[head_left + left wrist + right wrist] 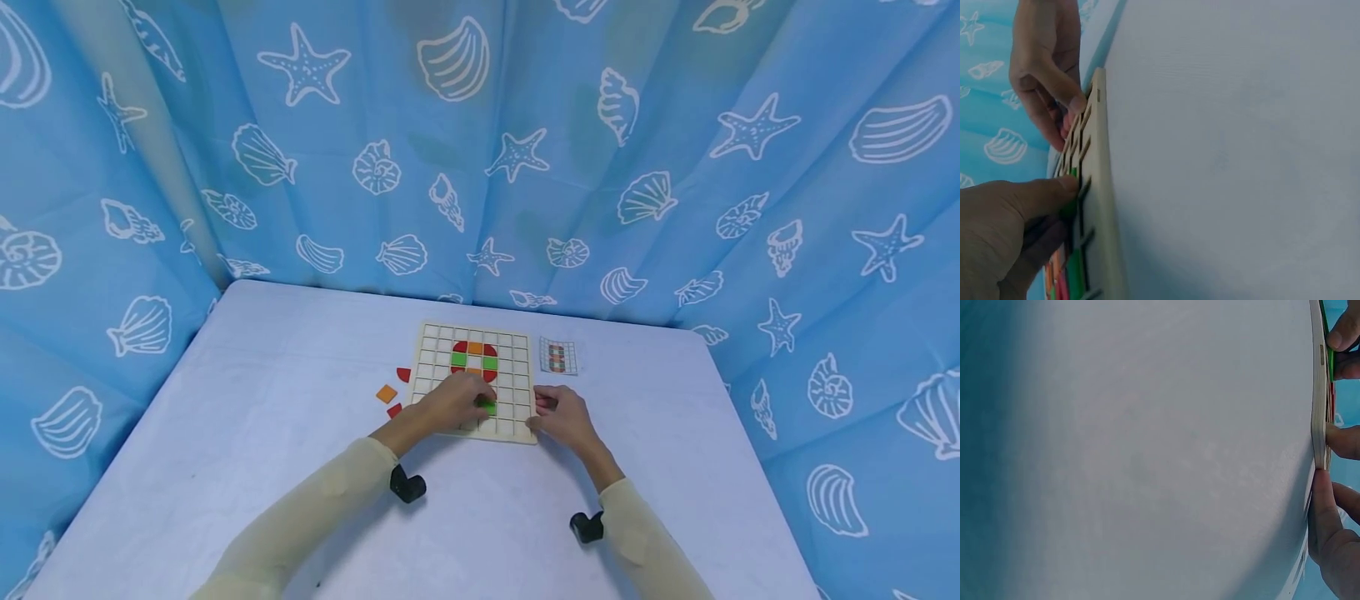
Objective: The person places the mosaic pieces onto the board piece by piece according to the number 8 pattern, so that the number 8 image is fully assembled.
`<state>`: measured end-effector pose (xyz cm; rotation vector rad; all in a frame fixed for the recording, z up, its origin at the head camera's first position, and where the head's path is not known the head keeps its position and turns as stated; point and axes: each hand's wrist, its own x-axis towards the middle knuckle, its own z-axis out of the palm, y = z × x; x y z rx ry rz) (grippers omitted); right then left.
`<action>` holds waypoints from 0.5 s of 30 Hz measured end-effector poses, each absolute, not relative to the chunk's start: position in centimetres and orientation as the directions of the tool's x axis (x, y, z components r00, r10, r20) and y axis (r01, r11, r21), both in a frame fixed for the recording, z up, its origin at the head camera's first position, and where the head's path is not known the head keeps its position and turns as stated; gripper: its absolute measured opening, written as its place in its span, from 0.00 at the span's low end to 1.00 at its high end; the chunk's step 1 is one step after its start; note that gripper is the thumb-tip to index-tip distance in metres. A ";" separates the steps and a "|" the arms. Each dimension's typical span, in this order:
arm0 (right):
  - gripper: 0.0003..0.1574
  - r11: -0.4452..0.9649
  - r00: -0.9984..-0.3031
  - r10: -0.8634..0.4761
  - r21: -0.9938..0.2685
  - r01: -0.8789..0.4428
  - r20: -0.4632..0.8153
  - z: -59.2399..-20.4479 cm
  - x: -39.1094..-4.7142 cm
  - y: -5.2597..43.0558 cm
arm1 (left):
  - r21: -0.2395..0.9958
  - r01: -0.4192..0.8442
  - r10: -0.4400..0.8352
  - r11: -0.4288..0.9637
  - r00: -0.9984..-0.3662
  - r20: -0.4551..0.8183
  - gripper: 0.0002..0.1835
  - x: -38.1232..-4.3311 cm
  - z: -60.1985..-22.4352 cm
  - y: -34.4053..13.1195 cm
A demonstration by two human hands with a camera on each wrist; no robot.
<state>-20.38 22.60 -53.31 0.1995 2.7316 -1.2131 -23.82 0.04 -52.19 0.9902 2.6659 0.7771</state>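
Note:
A square wooden grid board (pixel 514 342) lies on the table with red, orange and green tiles set in its middle columns. Over its lower middle, my left hand (pixel 453 402) pinches a green tile (pixel 1071 199) between thumb and fingers, close to the grid's surface. My right hand (pixel 564 417) grips the board's near right corner, thumb on the top face and fingers along the side. Something small and red shows by the right fingers in the head view. The left hand hides part of the lower tiles.
Left of the board lie an orange tile (pixel 386 393) and red tiles (pixel 403 374), one partly behind the left hand. A small printed pattern card (pixel 558 357) sits to the right of the board. Behind the white table (pixel 300 333) hangs a blue shell-print curtain (pixel 465 167).

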 end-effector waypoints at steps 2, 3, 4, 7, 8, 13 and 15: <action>0.37 0.665 -0.982 0.057 -0.726 0.173 -0.182 -53.4 -20.4 22.6 | 0.531 0.554 0.657 0.641 -0.754 -0.007 0.15 -24.0 -52.0 0.2; 0.38 0.664 -0.982 0.057 -0.728 0.172 -0.180 -53.4 -20.4 22.6 | 0.532 0.556 0.661 0.639 -0.750 -0.009 0.14 -24.1 -51.9 0.3; 0.38 0.664 -0.982 0.058 -0.727 0.174 -0.182 -53.5 -20.4 22.6 | 0.529 0.561 0.665 0.637 -0.747 -0.008 0.14 -24.1 -51.9 0.3; 0.38 0.662 -0.981 0.056 -0.728 0.177 -0.187 -53.6 -20.4 22.7 | 0.519 0.584 0.678 0.624 -0.735 0.011 0.16 -24.1 -51.6 0.3; 0.38 0.662 -0.981 0.053 -0.729 0.174 -0.187 -53.7 -20.4 22.7 | 0.520 0.590 0.681 0.618 -0.732 0.021 0.17 -24.1 -51.6 0.3; 0.38 0.663 -0.984 0.048 -0.731 0.161 -0.173 -53.5 -20.3 22.7 | 0.526 0.624 0.695 0.578 -0.714 0.083 0.17 -24.0 -51.5 -0.1; 0.37 0.664 -0.983 0.054 -0.729 0.166 -0.175 -53.5 -20.3 22.6 | 0.520 0.638 0.706 0.567 -0.702 0.092 0.16 -24.1 -51.7 -0.2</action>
